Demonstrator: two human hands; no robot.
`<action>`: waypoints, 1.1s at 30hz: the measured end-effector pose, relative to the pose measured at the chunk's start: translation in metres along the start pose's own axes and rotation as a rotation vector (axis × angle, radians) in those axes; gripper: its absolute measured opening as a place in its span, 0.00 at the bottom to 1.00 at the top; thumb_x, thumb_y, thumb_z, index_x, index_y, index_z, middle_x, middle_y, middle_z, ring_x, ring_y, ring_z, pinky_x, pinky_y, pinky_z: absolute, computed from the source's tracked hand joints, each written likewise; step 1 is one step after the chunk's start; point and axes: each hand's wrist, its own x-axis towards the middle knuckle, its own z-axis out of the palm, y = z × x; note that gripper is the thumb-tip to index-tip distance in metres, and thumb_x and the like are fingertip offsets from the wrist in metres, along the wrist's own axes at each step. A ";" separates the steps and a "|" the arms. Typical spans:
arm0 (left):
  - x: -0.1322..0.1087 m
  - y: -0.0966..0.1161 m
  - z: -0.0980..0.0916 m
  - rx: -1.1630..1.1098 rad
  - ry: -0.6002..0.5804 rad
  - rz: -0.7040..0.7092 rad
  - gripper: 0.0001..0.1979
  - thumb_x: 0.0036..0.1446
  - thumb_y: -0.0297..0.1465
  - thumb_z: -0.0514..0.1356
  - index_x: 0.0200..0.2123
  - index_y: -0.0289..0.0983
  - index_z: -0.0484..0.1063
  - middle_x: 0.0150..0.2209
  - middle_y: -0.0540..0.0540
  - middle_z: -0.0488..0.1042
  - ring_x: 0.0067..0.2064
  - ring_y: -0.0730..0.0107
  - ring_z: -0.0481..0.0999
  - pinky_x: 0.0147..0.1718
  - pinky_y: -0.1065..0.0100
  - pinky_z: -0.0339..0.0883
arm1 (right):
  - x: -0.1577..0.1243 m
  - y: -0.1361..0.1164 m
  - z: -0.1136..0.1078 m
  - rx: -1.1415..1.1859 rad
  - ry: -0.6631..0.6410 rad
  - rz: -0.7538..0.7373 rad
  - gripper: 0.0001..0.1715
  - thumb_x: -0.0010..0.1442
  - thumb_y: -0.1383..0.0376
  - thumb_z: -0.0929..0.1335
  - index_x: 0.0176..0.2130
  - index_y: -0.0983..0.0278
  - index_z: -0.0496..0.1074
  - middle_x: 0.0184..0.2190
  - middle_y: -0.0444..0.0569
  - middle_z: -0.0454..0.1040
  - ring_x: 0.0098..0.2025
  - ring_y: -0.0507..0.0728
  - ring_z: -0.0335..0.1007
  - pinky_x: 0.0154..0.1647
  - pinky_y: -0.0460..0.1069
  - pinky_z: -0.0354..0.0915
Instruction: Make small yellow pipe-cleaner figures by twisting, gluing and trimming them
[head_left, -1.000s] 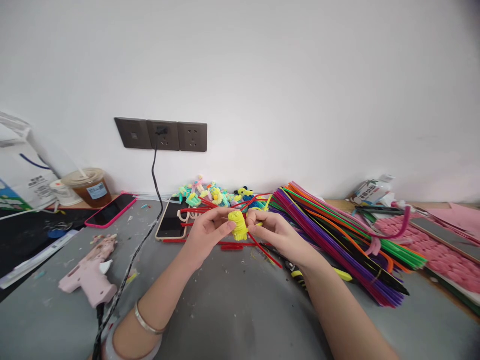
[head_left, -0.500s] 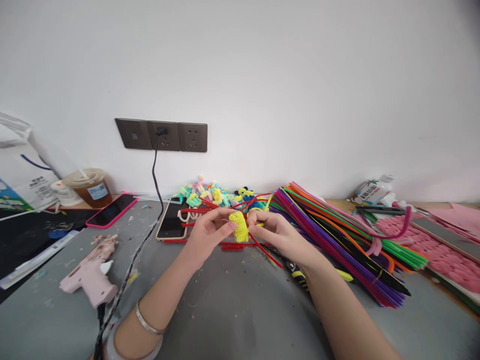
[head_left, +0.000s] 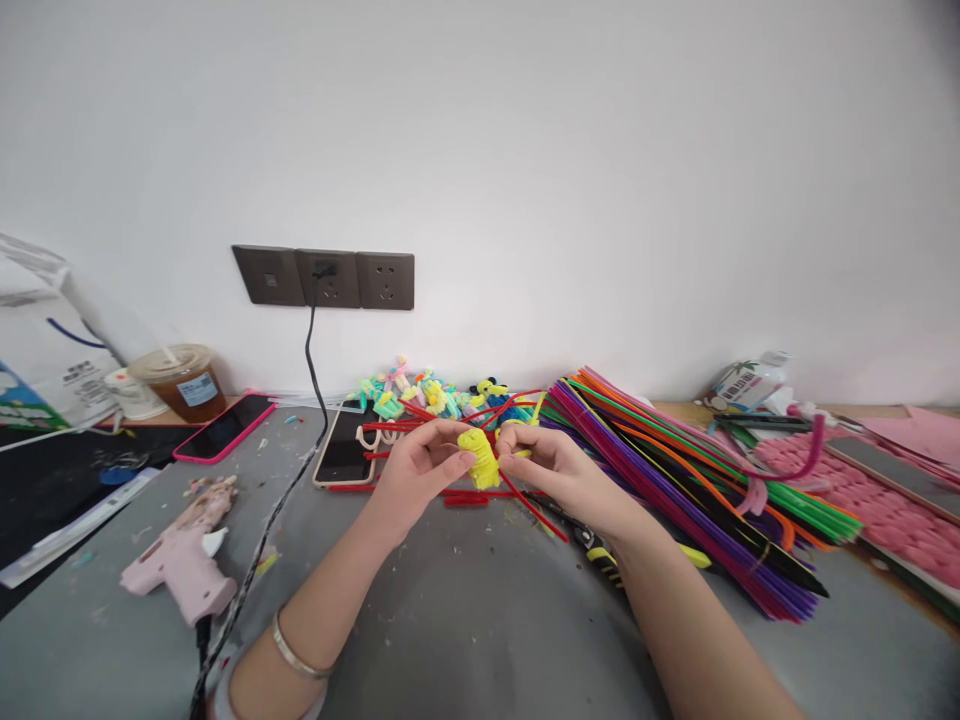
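Note:
A small yellow coiled piece (head_left: 480, 461) hangs between my two hands above the grey work surface (head_left: 450, 620). My left hand (head_left: 426, 468) pinches its left side between thumb and fingers. On the right, my right hand (head_left: 541, 462) is closed at the piece's right edge, fingertips pressed together; a yellow strand shows by those fingers. Red pipe cleaners (head_left: 465, 497) lie below and behind the hands. Behind them is a pile of small pastel figures (head_left: 431, 392).
Pliers (head_left: 600, 556) and a thick bundle of coloured pipe cleaners (head_left: 675, 480) lie at right. At left are a pink glue gun (head_left: 184, 560), its black cord, a pink-cased phone (head_left: 225, 428) and a drink cup (head_left: 180, 380). Another phone (head_left: 346, 445) lies behind my left hand.
The yellow piece has tilted slightly, its top leaning further left. Both hands keep nearly the same place and hold. The whole view has shifted a little.

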 end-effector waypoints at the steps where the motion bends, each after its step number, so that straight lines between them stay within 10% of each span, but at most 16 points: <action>1: 0.000 0.000 0.000 0.006 0.000 0.000 0.13 0.47 0.35 0.72 0.37 0.37 0.78 0.33 0.49 0.76 0.34 0.74 0.74 0.35 0.73 0.72 | 0.000 0.000 0.000 -0.005 0.002 0.002 0.16 0.61 0.54 0.68 0.31 0.63 0.67 0.28 0.43 0.62 0.29 0.51 0.55 0.29 0.46 0.52; 33: 0.001 -0.001 0.000 0.100 0.021 0.000 0.15 0.45 0.35 0.72 0.36 0.37 0.76 0.33 0.48 0.74 0.35 0.70 0.74 0.35 0.68 0.74 | 0.001 -0.001 0.000 0.008 0.039 0.034 0.16 0.56 0.55 0.72 0.28 0.64 0.67 0.24 0.41 0.61 0.24 0.48 0.51 0.24 0.45 0.49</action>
